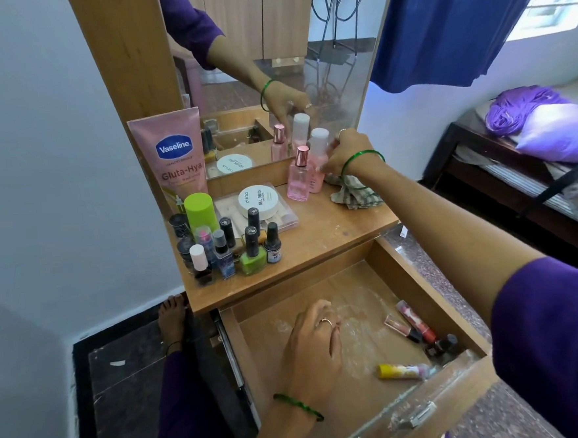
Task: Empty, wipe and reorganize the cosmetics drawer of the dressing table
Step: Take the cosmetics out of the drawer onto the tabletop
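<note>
The drawer point(433, 297) of the dressing table point(332, 222) stands pulled out, and the person's left hand point(315, 345) is down inside it with the fingers curled loosely inward, knuckles up; whether they pinch anything cannot be told from this angle. The floor of the drawer looks smeared and dusty around that hand. At the right end of the drawer lie a few leftover cosmetics: a pink lip-gloss tube point(411, 316) beside a second clear-capped tube point(398, 326), a small dark bottle point(444, 344) in the corner, and a yellow stick point(402, 370) against the front wall. The right hand point(346, 155) reaches up to the tabletop, its fingers wrapped around a white-capped pink bottle point(317, 160), which stands just in front of the mirror point(270, 66) and touches a square pink bottle with a rose-gold cap point(298, 177). A crumpled cloth point(352, 195) lies on the table under the right wrist. On the left side of the tabletop, well apart from the hand, cluster a Vaseline tube point(173, 155), a green-capped container point(200, 211), nail polish bottles point(254, 252) and a round nail polish remover tub point(258, 200) on a clear box.
</note>
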`<state>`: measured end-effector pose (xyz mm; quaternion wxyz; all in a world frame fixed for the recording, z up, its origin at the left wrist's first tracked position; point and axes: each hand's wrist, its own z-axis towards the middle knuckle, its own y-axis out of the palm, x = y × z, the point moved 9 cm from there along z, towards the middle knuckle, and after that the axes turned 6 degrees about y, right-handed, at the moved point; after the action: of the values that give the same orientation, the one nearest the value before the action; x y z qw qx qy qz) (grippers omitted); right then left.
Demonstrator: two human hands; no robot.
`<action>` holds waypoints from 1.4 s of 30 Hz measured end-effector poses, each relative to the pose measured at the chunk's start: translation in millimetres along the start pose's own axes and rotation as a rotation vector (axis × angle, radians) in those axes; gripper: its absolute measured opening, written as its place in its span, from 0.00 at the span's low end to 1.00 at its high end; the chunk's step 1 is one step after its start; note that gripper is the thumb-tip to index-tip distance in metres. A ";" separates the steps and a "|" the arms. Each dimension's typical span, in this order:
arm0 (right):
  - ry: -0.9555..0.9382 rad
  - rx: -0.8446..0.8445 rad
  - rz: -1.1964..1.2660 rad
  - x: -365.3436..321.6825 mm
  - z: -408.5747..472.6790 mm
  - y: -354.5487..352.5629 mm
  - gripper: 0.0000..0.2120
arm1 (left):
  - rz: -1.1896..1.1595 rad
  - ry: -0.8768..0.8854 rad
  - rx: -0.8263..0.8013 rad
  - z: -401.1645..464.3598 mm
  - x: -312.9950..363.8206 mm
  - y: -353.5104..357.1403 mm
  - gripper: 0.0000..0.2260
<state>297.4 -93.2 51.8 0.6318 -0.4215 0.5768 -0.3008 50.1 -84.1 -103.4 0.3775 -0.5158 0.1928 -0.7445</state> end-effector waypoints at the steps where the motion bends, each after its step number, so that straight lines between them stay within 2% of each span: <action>1: 0.008 0.001 0.010 2.1 0.1 1.3 0.16 | 0.002 0.001 -0.002 -0.3 -0.3 0.9 0.08; 8: 0.040 0.033 0.092 15.3 -2.6 -1.9 0.16 | -0.026 -0.022 -0.014 -0.1 -3.4 2.0 0.08; 12: -0.003 0.064 0.077 26.5 -31.9 -19.7 0.19 | -0.041 -0.026 -0.105 0.0 -7.0 12.8 0.08; 14: -0.042 0.054 0.063 38.6 -57.8 -23.6 0.18 | -0.045 -0.025 -0.158 -0.8 -9.4 21.1 0.08; 17: -0.049 -0.048 -0.008 68.8 -104.9 -13.2 0.12 | -0.046 -0.013 -0.203 -1.4 -12.5 31.3 0.07; 20: -0.005 -0.201 -0.207 113.9 -147.5 14.4 0.10 | -0.032 -0.015 -0.236 -2.3 -14.1 36.2 0.06; 24: 0.073 -0.312 -0.359 162.7 -178.8 52.3 0.14 | 0.024 0.003 -0.285 -3.7 -11.6 40.0 0.07; 27: 0.055 -0.299 -0.416 174.2 -183.5 73.2 0.17 | 0.044 0.007 -0.332 -5.8 -11.2 43.4 0.08; 32: 0.100 -0.305 -0.441 180.4 -186.2 92.0 0.14 | 0.038 0.019 -0.383 -8.8 -7.2 47.5 0.10; 42: 0.110 -0.263 -0.476 185.7 -185.2 100.4 0.10 | 0.143 0.209 -0.622 -4.8 43.7 74.7 0.18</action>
<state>133.4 -242.0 -121.0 0.4510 -0.6068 0.5288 -0.3857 64.9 -165.7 -128.6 0.2314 -0.5124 0.4842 -0.6703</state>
